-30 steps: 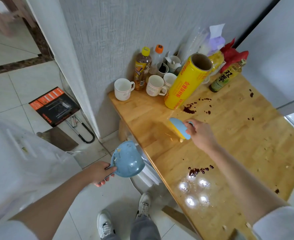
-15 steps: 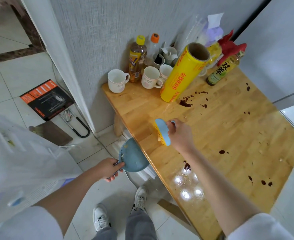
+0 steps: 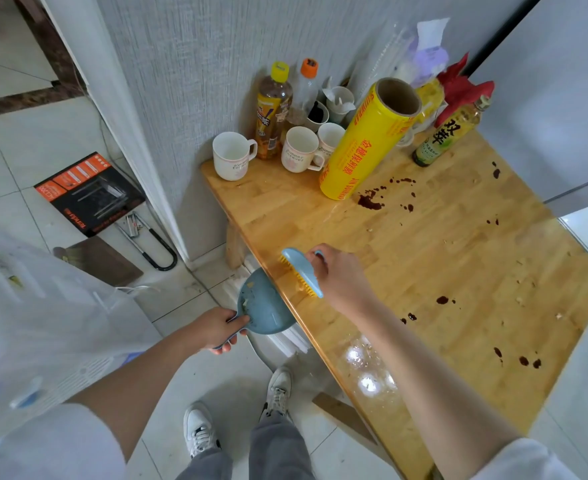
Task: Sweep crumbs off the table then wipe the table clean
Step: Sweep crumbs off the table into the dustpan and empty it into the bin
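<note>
Head view looks down on a wooden table (image 3: 424, 271) against a grey wall. Right hand (image 3: 341, 278) grips a blue hand brush (image 3: 303, 271) with yellow bristles, set on the tabletop just beside the near-left edge. Left hand (image 3: 213, 329) grasps the handle of a blue dustpan (image 3: 263, 306), held below that edge with a few crumbs inside. Pale crumbs (image 3: 521, 299) and dark red stains (image 3: 370, 201) are scattered over the wood. At the back stand a yellow cling-film roll (image 3: 365, 143), three mugs (image 3: 232, 155), drink bottles (image 3: 273, 109) and a green-labelled bottle (image 3: 448, 136). On the floor lie a black box (image 3: 88, 192) and a U-lock (image 3: 154, 244).
</note>
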A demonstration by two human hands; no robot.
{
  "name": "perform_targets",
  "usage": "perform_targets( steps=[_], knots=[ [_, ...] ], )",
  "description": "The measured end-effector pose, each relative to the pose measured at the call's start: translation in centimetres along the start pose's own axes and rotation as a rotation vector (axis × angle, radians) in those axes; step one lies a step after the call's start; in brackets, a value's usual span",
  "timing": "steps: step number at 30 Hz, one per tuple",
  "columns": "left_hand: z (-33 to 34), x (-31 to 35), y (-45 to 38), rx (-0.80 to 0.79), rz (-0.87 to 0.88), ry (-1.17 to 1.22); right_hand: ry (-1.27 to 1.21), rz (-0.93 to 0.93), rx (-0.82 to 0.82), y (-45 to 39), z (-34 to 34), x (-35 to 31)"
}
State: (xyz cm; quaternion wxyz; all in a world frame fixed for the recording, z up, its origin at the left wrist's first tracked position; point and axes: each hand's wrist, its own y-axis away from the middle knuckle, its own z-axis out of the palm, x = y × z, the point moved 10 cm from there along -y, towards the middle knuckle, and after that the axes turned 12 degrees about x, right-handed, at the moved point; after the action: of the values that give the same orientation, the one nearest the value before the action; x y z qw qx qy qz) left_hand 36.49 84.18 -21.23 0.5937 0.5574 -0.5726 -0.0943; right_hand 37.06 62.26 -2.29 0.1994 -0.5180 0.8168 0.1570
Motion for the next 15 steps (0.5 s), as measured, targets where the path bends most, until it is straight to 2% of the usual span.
perform_targets(
  steps=[3,7,12,15],
  knots=[
    [-0.1,-0.2,-0.2,0.001,-0.007,0.015,-0.035,-0.02,-0.022,0.5,-0.3,-0.6],
    [0.0,-0.4,0.1,-0.001,-0.004,0.01,0.03,0.057,0.099,-0.4,-3.0,0.8],
    [0.4,-0.9,0.8,-0.01,-0.006,-0.017,-0.015,-0.009,-0.042,3.1,1.2,-2.2],
    [0.6,-1.3,1.3,-0.008,-0.019,-0.011,-0.075,-0.009,-0.011,4.7,1.4,-2.9]
  ],
)
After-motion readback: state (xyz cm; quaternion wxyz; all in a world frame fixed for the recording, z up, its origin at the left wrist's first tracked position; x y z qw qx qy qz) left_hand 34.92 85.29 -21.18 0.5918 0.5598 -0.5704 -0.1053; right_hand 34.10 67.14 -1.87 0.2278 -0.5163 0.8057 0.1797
